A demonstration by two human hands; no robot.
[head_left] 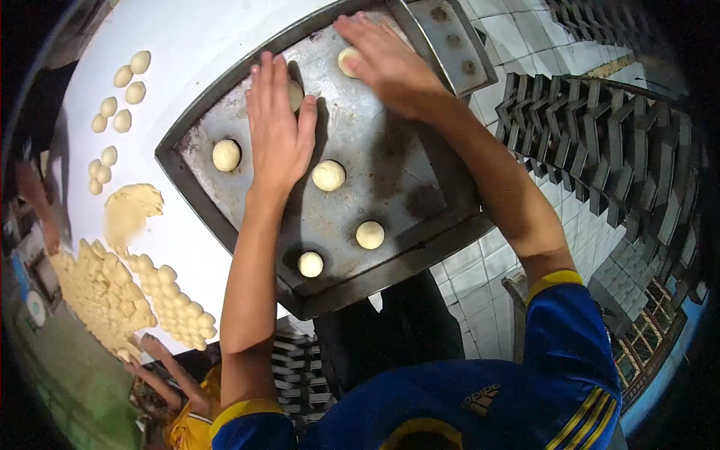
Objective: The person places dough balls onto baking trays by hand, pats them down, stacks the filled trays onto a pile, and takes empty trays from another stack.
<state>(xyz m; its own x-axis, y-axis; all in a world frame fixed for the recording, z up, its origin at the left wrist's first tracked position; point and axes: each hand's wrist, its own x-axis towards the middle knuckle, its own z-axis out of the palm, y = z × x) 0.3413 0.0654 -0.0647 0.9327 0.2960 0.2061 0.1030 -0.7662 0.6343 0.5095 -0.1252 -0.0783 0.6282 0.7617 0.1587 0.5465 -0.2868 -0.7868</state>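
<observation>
A dark metal tray [397, 165] holds several round pale dough balls. My left hand [279, 124] lies flat over the tray's upper left, fingers stretched out, partly covering one dough ball [295, 95]. At the tray's upper right my right hand [386, 64] is spread palm down, its thumb side over another dough ball [349, 62]. Other balls sit uncovered: one [226, 155] left of my left hand, one [328, 175] below and right of it, and two [370, 235] [310, 264] near the tray's near edge.
On the white table [180, 247] at left are loose dough balls [135, 92], a flour mound [124, 214] and a large dough heap [101, 289]. A co-worker's hands [154, 360] touch the heap's lower edge. Stacked dark metal pans [592, 135] stand at right; another tray [454, 45] adjoins mine.
</observation>
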